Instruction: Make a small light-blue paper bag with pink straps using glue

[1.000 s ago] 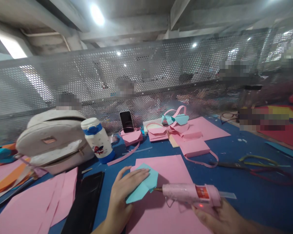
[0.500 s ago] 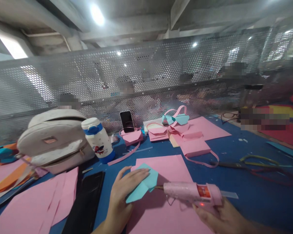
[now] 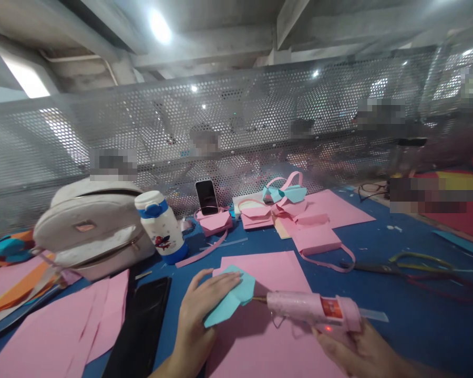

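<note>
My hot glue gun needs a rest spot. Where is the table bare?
The widest bare stretch of blue table lies right of the big pink sheet, nearer than the scissors, beside the right hand holding the glue gun. The left is crowded: black phone, loose pink sheets, backpack, bottle.

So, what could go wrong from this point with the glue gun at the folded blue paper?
The glue gun, gripped in the right hand, has its nozzle at the edge of the folded blue paper, close to the left hand pressing it flat; hot glue might reach those fingers. Glue could also drip onto the pink sheet underneath and stick the two together.
</note>
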{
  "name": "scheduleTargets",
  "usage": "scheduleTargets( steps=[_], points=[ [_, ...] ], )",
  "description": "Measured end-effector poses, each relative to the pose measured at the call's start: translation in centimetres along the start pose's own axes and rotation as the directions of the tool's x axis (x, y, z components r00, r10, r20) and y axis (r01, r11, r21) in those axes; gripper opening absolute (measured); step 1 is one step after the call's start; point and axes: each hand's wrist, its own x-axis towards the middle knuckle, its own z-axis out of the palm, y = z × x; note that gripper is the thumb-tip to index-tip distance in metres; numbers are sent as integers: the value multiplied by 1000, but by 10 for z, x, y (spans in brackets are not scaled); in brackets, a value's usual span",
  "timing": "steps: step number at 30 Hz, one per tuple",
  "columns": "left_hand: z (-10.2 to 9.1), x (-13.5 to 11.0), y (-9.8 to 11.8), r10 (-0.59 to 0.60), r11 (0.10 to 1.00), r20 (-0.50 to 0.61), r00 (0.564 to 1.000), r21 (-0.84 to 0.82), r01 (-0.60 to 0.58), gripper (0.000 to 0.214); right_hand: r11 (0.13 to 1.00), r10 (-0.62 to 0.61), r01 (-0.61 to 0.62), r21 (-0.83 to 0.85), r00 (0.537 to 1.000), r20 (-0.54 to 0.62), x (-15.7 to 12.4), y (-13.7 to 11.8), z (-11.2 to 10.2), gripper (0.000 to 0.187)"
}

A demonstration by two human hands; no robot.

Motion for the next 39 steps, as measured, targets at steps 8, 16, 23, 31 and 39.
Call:
scheduleTargets(
  steps=[8, 16, 23, 31, 39],
  points=[
    [0, 3, 2, 0, 1000, -38, 999, 0, 0, 41, 1000, 8, -8, -27, 1000, -12, 0, 3, 1, 38],
    [0, 5, 5, -4, 1000, -58, 998, -2, 4, 38, 998, -25, 23, -63, 999, -25, 0, -1, 3, 37],
    [-1, 7, 5, 20, 1000, -61, 998, -6, -20, 39, 995, -32, 18, -95, 989, -143, -6, 16, 3, 45],
    [-1, 1, 0, 35, 999, 0, 999, 3, -35, 36, 993, -72, 64, -96, 994, -81, -6, 24, -2, 43],
    [-1, 7, 5, 34, 999, -32, 999, -8, -34, 33, 999, 2, -5, -32, 996, -90, -4, 10, 3, 40]
  ],
)
